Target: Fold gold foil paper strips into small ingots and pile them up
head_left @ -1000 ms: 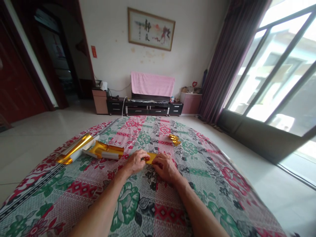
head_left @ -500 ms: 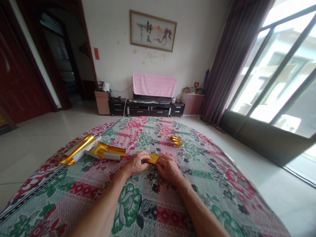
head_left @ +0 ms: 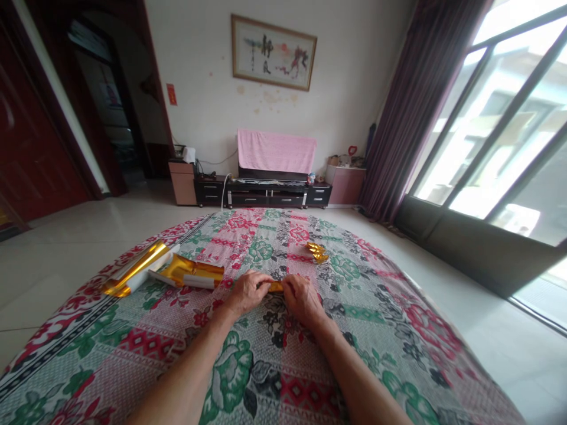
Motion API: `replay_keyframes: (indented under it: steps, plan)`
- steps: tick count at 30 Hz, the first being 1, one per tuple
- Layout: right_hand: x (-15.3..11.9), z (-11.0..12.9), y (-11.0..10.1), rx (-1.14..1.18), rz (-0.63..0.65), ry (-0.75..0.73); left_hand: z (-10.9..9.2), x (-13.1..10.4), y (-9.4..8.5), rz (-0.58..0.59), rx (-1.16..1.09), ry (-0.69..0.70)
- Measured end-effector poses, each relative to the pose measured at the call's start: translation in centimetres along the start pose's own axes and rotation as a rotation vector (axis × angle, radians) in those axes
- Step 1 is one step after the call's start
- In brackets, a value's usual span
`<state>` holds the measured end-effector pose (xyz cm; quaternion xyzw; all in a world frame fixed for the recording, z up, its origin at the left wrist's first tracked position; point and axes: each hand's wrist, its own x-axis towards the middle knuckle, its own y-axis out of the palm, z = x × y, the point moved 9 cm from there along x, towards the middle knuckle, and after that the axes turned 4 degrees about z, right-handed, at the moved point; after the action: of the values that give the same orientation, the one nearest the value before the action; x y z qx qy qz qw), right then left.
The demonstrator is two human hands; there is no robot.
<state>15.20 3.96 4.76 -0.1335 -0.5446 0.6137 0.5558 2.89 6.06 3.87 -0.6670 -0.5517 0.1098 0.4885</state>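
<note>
A small strip of gold paper (head_left: 276, 287) spans the gap between my two hands, just above the patterned cloth. My left hand (head_left: 250, 291) pinches its left end between thumb and fingers. At the right end, my right hand (head_left: 303, 298) is closed on it with curled fingers. Left of my hands lie a gold sheet with a white backing (head_left: 188, 273) and a gold roll (head_left: 144, 265), partly curled. Several folded gold pieces (head_left: 317, 252) rest together beyond my right hand.
The floral cloth (head_left: 230, 372) covers a broad rounded surface. Behind it stand a low black cabinet (head_left: 274, 198) and a pink cloth (head_left: 277, 150) draped over something. A purple curtain (head_left: 398, 118) and windows are at the right, doorways at the left.
The gold strip between my hands looks narrower than before. My left fingers have shifted slightly, and both hands are still on the strip.
</note>
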Motion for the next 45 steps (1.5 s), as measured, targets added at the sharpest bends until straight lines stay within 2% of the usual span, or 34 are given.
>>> replay_keyframes:
  steps: [13,23,27,34,45]
  plan:
    - [0.2,-0.9,0.2,-0.03,0.003,0.078,0.0,0.5,0.7,0.026,0.118,-0.029]
    - [0.5,-1.2,0.4,-0.051,-0.001,0.114,0.5,0.3,-0.2,0.003,0.065,-0.036]
    - [0.5,-1.6,0.4,-0.021,-0.03,0.127,-0.4,0.3,-0.1,0.029,0.047,0.022]
    - [0.4,-2.0,0.4,0.031,-0.059,0.121,0.4,0.1,-0.3,-0.014,0.064,-0.067]
    - [0.3,-2.4,0.2,0.122,-0.108,0.131,-0.4,0.3,0.4,0.048,0.115,-0.006]
